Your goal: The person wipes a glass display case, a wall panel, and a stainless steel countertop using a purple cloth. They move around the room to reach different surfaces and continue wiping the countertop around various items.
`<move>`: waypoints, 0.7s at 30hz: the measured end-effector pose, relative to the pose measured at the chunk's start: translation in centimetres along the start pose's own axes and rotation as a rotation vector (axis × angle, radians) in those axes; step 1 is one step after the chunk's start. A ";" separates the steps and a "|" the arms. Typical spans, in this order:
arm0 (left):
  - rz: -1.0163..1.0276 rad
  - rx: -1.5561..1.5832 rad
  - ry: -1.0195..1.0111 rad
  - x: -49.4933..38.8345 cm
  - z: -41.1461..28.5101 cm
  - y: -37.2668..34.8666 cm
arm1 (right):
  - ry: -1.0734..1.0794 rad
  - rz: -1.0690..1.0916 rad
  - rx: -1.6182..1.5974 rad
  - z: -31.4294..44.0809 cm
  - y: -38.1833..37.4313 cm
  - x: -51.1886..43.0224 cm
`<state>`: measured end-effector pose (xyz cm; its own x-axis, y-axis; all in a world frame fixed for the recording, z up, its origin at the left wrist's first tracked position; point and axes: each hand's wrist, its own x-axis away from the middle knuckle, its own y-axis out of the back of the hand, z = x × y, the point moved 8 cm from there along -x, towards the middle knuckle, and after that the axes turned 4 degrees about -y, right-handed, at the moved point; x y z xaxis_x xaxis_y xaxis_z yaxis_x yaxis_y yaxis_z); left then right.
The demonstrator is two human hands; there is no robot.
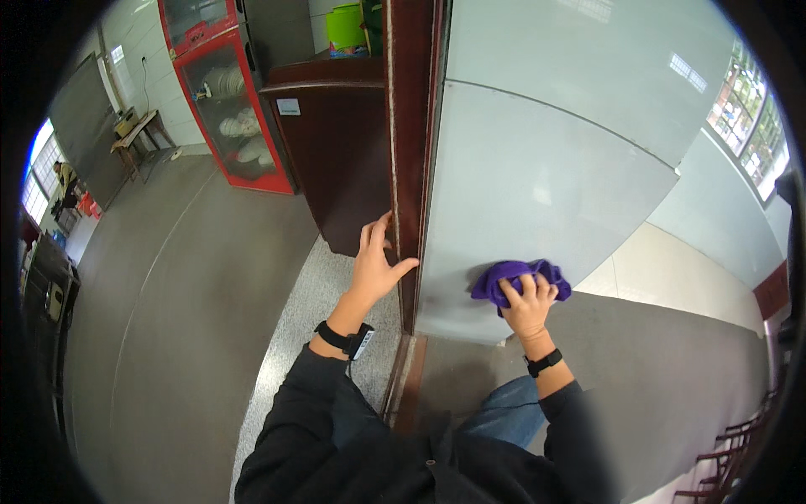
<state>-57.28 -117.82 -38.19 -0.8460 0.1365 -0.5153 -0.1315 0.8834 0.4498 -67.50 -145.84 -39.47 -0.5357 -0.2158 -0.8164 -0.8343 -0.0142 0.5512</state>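
A bunched purple cloth (504, 274) is pressed by my right hand (529, 307) against the pale tiled wall (535, 189), low down near the wall's bottom edge. My left hand (378, 264) holds nothing. Its fingers are apart and lie at the dark red-brown wooden door frame (412, 157), the thumb pointing across the front of it. Whether the fingertips press on the frame is hard to tell. Both wrists wear black straps, and the left strap (334, 337) carries a small device.
Left of the frame stands a dark wooden panel (346, 157) with a small label. Beyond it is a red glass-fronted cabinet (236, 113) holding dishes. A speckled stone threshold (302, 315) borders the grey floor (182, 315). A person (65, 179) is at far left. Wooden chairs (724, 453) line the lower right.
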 end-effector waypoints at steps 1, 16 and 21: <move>0.023 -0.021 0.009 0.7 0.8 0.0 | 0.086 0.003 -0.011 0.6 0.5 0.2; -0.107 0.079 0.009 3.4 3.0 -1.8 | -0.103 -0.380 0.109 -0.5 10.3 -17.0; -0.216 0.008 -0.053 4.2 0.3 -0.2 | -0.143 -0.002 -0.029 1.1 6.0 -11.6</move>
<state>-60.63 -117.28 -40.66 -0.7705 -0.0330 -0.6365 -0.3022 0.8982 0.3192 -66.42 -142.31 -26.87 -0.5485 -0.0742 -0.8328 -0.8326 -0.0435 0.5522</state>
